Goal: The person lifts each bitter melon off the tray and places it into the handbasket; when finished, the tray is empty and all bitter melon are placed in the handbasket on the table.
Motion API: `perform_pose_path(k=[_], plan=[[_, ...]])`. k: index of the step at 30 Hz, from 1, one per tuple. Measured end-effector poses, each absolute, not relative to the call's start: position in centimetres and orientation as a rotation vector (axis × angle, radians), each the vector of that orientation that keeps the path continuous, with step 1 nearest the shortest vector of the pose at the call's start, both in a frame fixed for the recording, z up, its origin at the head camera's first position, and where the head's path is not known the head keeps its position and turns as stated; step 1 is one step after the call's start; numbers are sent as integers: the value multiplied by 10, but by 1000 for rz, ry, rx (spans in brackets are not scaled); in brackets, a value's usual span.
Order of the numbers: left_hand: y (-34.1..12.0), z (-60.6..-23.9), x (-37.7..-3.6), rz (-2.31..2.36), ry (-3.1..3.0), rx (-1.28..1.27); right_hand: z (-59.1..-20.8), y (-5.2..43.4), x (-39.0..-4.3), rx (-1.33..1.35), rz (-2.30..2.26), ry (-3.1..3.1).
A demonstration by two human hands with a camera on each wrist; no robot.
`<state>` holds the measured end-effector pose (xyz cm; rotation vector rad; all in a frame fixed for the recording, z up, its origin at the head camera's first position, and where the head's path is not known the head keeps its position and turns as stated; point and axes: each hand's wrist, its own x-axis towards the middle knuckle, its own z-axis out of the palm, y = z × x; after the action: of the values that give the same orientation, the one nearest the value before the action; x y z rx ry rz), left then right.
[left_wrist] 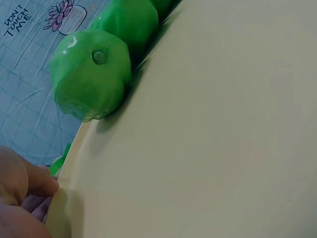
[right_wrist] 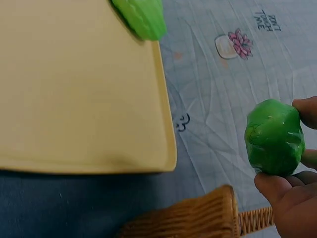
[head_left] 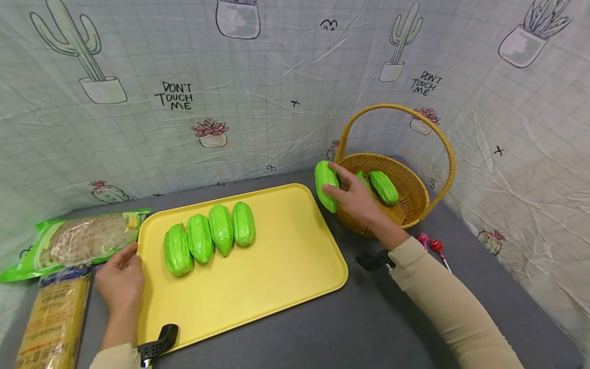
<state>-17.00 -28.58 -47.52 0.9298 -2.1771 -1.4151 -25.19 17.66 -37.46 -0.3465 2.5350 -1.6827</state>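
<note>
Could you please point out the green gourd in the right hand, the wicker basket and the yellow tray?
Green gourd [head_left: 325,185], head view, its upper body.
Wicker basket [head_left: 415,205], head view, inner wall.
Yellow tray [head_left: 286,246], head view, bare floor.

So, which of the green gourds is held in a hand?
The gourd beside the basket: the right hand grips it; the others lie untouched.
</note>
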Motion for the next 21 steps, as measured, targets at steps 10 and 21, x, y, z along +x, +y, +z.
perform_pose_path(k=[10,21], plan=[[-290,-474,-171,-1419,-2192,942,-376,195,-264,-241,-1699,2575],[-292,-474,-174,-1420,-2190,937,-383,202,-272,-207,-1682,2585]])
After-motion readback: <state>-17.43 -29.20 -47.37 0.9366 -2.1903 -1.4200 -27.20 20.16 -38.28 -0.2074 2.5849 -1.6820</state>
